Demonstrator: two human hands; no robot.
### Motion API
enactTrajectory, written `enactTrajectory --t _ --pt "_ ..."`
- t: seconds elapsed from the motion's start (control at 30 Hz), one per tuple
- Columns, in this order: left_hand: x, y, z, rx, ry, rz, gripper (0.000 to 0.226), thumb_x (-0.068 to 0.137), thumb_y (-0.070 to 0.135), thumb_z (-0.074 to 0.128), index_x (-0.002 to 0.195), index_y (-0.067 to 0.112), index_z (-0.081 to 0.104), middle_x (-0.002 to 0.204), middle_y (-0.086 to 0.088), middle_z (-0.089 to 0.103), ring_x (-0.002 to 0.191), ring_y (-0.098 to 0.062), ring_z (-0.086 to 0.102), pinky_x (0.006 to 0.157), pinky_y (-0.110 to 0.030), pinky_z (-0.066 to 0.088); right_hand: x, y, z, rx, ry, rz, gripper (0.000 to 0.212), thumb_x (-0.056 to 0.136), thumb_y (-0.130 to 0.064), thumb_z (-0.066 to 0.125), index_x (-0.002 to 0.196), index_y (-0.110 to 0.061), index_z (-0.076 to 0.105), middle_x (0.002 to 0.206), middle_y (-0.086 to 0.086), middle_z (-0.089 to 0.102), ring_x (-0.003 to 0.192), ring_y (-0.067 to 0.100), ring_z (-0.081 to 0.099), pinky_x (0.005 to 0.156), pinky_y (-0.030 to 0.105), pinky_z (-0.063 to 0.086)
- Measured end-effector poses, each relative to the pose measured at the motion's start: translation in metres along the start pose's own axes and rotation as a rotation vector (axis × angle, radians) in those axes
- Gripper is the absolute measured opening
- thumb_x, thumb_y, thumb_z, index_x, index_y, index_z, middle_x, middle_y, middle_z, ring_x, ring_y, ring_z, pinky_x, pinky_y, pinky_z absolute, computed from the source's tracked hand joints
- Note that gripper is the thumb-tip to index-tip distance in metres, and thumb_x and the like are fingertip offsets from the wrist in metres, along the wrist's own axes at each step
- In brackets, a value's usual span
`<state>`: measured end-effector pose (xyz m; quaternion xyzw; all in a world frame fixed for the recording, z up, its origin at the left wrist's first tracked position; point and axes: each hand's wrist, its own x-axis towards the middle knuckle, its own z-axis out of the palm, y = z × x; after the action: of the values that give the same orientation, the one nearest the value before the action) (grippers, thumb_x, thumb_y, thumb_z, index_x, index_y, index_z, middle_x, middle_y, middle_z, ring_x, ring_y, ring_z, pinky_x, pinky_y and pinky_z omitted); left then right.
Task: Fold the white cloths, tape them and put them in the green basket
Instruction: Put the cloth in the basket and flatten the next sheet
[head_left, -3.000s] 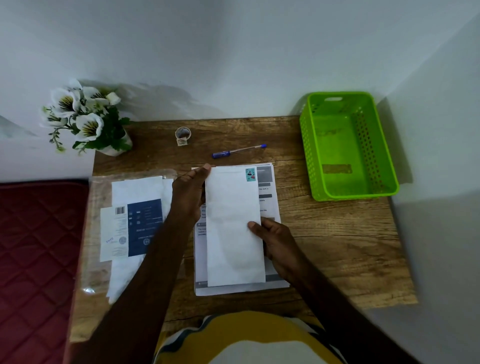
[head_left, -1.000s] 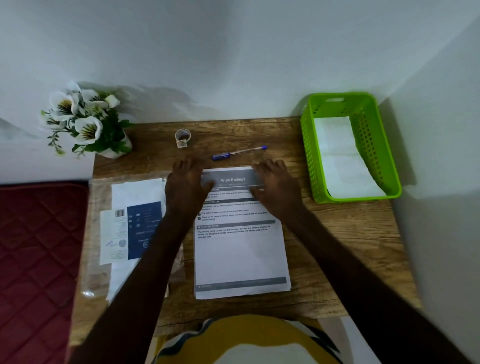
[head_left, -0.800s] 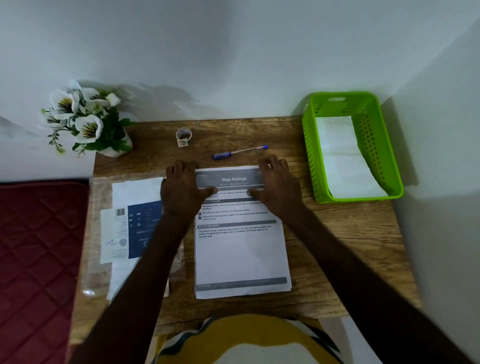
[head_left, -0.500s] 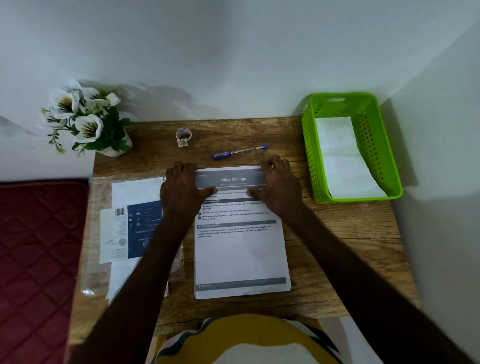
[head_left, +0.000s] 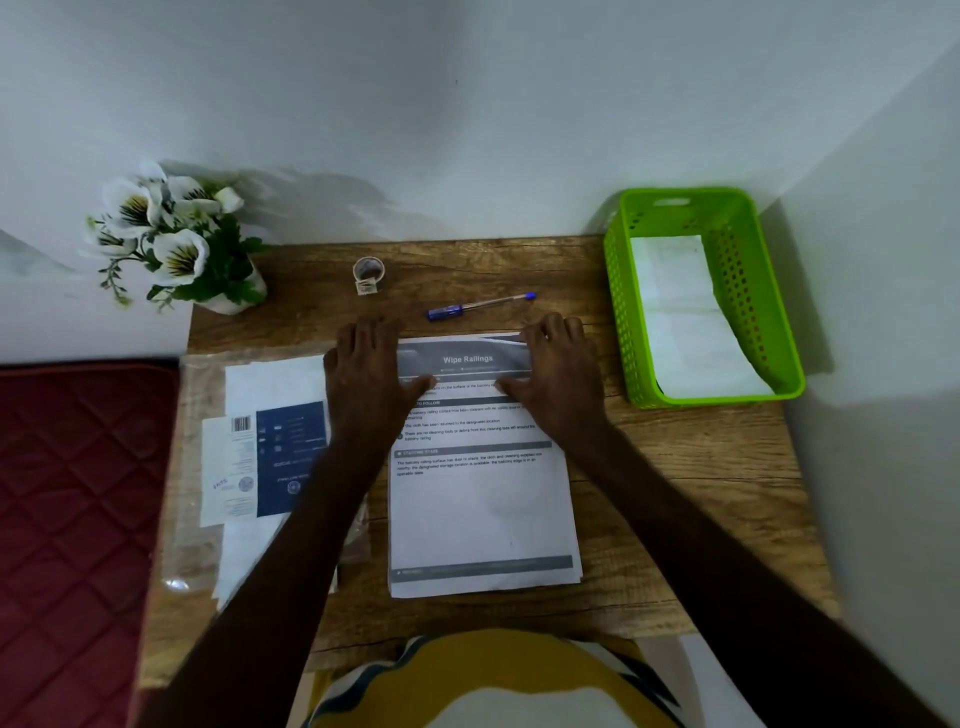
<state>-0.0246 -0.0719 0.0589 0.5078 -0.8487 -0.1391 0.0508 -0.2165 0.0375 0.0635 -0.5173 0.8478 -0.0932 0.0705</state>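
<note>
Head view: the folded white cloth (head_left: 685, 322) that was in both hands over the sheet three seconds ago now lies inside the green basket (head_left: 776, 332) at the desk's far right corner, reaching from the basket's far end to its near right corner. That piece looks done, and the hands have come back to the printed sheet (head_left: 483, 509) at the desk's (head_left: 701, 467) middle, so the next fold is probably about to start. Over the last second they have hardly moved.

The left hand (head_left: 363, 379) lies palm down on the sheet's far left corner, fingers straight and slightly spread, thumb pressing the page. The right hand (head_left: 558, 374) mirrors it on the far right corner, fingers flat, holding nothing. Both forearms reach in from the near edge.

The tape roll (head_left: 368, 274) and pen (head_left: 478, 305) sit untouched near the far edge, beyond the hands.
</note>
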Motion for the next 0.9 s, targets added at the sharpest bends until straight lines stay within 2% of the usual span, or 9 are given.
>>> enactTrajectory --t 0.1,0.2,0.3,0.4,0.53,0.63,0.7,0.83,0.9 --pt "-0.001 -0.004 0.005 0.010 0.039 0.122 0.078 0.081 0.045 0.082 0.145 0.016 0.049 0.149 -0.014 0.050 0.140 -0.037 0.040 0.112 -0.052 0.036 -0.005 0.004 0.010 -0.014 0.071 -0.063 0.042 0.081 -0.036 0.080 0.113 -0.011 0.069 0.119 0.010 0.068 0.112 0.034 0.057 0.089 0.045 0.045" --pt "-0.006 -0.006 0.010 0.011 0.095 0.233 0.065 0.083 0.036 0.081 0.140 0.015 0.057 0.142 -0.014 0.057 0.135 -0.036 0.046 0.111 -0.050 0.034 -0.010 0.011 0.017 0.046 0.189 -0.139 0.019 0.086 -0.024 0.077 0.103 -0.016 0.077 0.099 0.004 0.076 0.102 0.030 0.062 0.086 0.039 0.034" --pt "-0.008 -0.008 0.013 -0.034 0.166 0.271 0.045 0.088 0.025 0.076 0.130 0.012 0.063 0.128 -0.014 0.065 0.125 -0.035 0.053 0.107 -0.048 0.036 -0.012 0.015 0.016 0.106 0.244 -0.177 0.014 0.085 -0.017 0.074 0.099 -0.018 0.080 0.088 0.002 0.077 0.091 0.028 0.064 0.079 0.036 0.029" --pt "-0.008 -0.011 0.013 -0.030 0.225 0.308 0.031 0.096 0.027 0.060 0.122 0.011 0.067 0.116 -0.014 0.067 0.114 -0.035 0.056 0.101 -0.046 0.039 -0.011 0.016 0.013 0.162 0.272 -0.172 0.016 0.086 -0.012 0.073 0.100 -0.017 0.079 0.083 0.005 0.076 0.083 0.028 0.066 0.077 0.035 0.036" --pt "-0.007 -0.007 0.008 -0.048 0.365 0.393 0.031 0.101 0.026 0.049 0.110 0.007 0.072 0.102 -0.016 0.065 0.097 -0.033 0.058 0.085 -0.036 0.041 -0.009 0.017 0.014 0.285 0.355 -0.213 0.017 0.089 -0.008 0.071 0.104 -0.010 0.078 0.087 0.009 0.078 0.075 0.029 0.071 0.070 0.037 0.055" --pt "-0.012 -0.004 0.004 -0.119 0.408 0.403 0.044 0.109 0.034 0.038 0.113 0.007 0.073 0.107 -0.016 0.064 0.099 -0.030 0.058 0.081 -0.031 0.044 -0.013 0.017 0.016 0.395 0.409 -0.224 0.018 0.088 -0.005 0.073 0.106 -0.007 0.077 0.100 0.008 0.079 0.083 0.025 0.075 0.073 0.038 0.061" --pt "-0.016 -0.009 0.010 -0.145 0.373 0.405 0.050 0.109 0.039 0.033 0.119 0.009 0.072 0.119 -0.016 0.066 0.110 -0.030 0.061 0.088 -0.033 0.051 -0.017 0.018 0.023 0.380 0.400 -0.210 0.020 0.087 -0.005 0.073 0.107 -0.008 0.076 0.103 0.006 0.078 0.087 0.023 0.074 0.075 0.036 0.061" --pt "-0.026 -0.021 0.031 -0.098 0.342 0.423 0.031 0.103 0.023 0.055 0.129 0.012 0.069 0.138 -0.010 0.065 0.124 -0.028 0.062 0.102 -0.044 0.053 -0.025 0.024 0.038 0.337 0.355 -0.246 0.025 0.094 -0.008 0.061 0.116 -0.006 0.073 0.121 0.007 0.074 0.106 0.024 0.071 0.092 0.037 0.057" --pt "-0.033 -0.021 0.037 -0.101 0.315 0.455 0.033 0.099 0.021 0.060 0.130 0.012 0.068 0.141 -0.010 0.062 0.128 -0.028 0.060 0.107 -0.046 0.048 -0.028 0.025 0.043 0.318 0.305 -0.270 0.030 0.095 -0.005 0.058 0.123 -0.005 0.069 0.127 0.009 0.071 0.116 0.024 0.067 0.099 0.041 0.054"
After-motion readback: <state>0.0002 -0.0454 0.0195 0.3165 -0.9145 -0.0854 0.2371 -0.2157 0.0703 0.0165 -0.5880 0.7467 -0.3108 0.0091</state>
